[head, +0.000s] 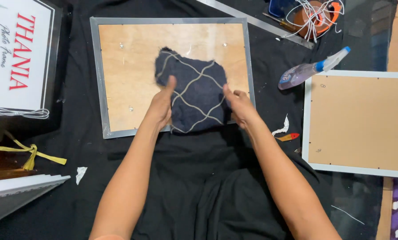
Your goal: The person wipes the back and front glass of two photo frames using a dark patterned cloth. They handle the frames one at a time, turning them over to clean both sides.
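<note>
Both my hands are on a dark navy cloth (pixel 193 94) with a pale lattice pattern. The cloth lies crumpled on the wooden backing board (pixel 128 66) of a silver-edged picture frame (pixel 95 75), which sits face down on the black-draped surface (pixel 199 178).

My left hand (pixel 161 103) grips the cloth's left edge, thumb up on top of the fabric, fingers closed under or behind it. My right hand (pixel 237 104) pinches the cloth's right edge, near the frame's right rail. The hands are apart, one at each side of the cloth, each closed on it.

The cloth covers the middle and lower right of the backing board; its bottom edge reaches the frame's lower rail.

To my right: a second frame (pixel 359 122), white-edged, also back side up. Between the two frames lie a plastic spray bottle (pixel 312 69) on its side, a white paper scrap (pixel 282 126) and a small red-and-yellow item (pixel 288 137) I cannot identify.

Top right: a spool with white cord (pixel 314 15). To my left: a printed white card (pixel 16 53) in a dark frame, and a yellow ribbon (pixel 30 153).
</note>
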